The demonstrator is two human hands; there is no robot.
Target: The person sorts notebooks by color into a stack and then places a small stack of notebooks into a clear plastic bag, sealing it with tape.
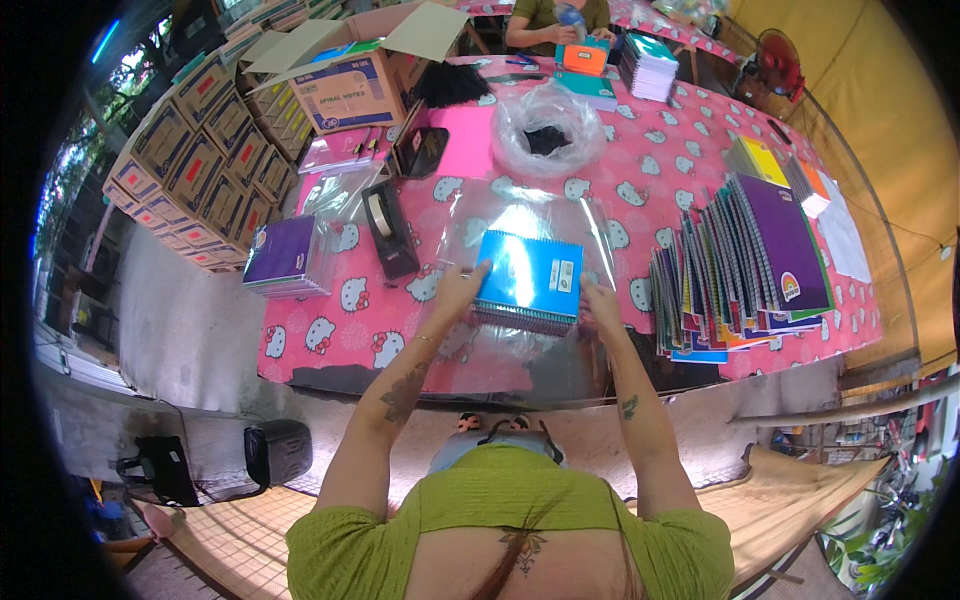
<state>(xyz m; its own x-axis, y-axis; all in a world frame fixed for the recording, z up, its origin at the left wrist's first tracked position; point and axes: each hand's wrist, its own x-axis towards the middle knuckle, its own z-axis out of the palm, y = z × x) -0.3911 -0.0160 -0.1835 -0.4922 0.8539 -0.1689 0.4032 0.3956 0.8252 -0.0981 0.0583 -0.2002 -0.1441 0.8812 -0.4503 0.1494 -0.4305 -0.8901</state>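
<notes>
A stack of blue-covered spiral notebooks (pixel 530 272) lies in front of me on a sheet of clear plastic film (pixel 470 215), its wire bindings along the far and near edges. My left hand (pixel 462 286) grips the stack's left side, thumb on the top cover. At the right side, my right hand (pixel 602 306) is closed against the stack's edge; whether it also pinches the film is hard to see. A white label sits on the cover near my right hand.
Left of the stack stand a black tape dispenser (pixel 390 232) and wrapped purple notebooks (pixel 285 255). Many upright notebooks (pixel 745 250) crowd the right side. Beyond are a clear plastic roll (pixel 548 128), a phone (pixel 424 152), an open carton (pixel 350 92) and a person (pixel 558 28) handling notebooks.
</notes>
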